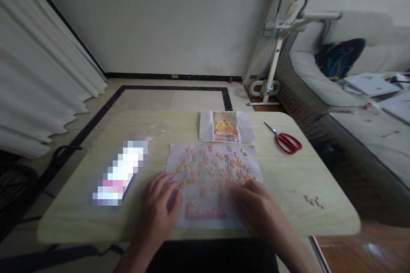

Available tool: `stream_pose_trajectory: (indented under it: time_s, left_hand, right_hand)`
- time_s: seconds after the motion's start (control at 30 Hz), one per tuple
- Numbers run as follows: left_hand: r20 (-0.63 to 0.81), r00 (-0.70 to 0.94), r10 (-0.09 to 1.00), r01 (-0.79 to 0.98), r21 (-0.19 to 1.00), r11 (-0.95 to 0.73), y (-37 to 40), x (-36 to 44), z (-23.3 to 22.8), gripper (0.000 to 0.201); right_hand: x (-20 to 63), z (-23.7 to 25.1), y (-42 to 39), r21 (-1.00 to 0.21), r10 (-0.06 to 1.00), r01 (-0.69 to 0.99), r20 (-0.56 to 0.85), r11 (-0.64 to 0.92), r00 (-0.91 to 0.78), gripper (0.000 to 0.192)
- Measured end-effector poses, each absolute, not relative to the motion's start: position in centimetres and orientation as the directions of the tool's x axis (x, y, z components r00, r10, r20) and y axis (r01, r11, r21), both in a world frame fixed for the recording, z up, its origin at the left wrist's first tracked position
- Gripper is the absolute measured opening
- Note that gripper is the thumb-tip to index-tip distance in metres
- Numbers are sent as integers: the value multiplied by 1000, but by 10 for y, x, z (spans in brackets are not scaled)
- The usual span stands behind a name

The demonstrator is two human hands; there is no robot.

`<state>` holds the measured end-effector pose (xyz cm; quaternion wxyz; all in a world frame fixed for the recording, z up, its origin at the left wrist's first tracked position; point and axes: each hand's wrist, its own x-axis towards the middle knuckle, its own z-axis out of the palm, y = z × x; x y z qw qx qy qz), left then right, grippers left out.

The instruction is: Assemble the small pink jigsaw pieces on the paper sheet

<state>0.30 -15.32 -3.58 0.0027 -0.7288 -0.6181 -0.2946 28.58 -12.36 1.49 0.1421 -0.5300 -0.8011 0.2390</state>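
Note:
Loose flower-shaped puzzle pieces [239, 173] in yellow, orange and pink lie scattered over a white sheet [179, 222] on the table. Near the sheet's front edge is a pink strip of joined puzzle [206, 212]. My left hand [162, 198] rests at the sheet's left edge, fingers apart, with nothing seen in it. On the right side of the sheet, beside the pieces, my right hand [253, 200] has its fingers curled in and slightly blurred; whatever they hold, if anything, is hidden. Behind the sheet lies a picture card [226, 126] showing a yellow cartoon figure.
Red-handled scissors [288, 142] lie at the right back of the wooden table [275, 222]. Several small dark bits [314, 201] are near the right edge. A phone [123, 172] with a lit, pixelated screen and a clear plastic wrapper [155, 130] lie on the left.

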Motion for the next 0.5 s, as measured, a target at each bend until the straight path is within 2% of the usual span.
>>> stream_pose_trajectory:
  time_s: [0.5]
  left_hand:
    - [459,98,883,905,328,-271,-153,4,-33,12]
  right_hand:
    - [283,20,-126,-520,914,792,-53,319,-403,17]
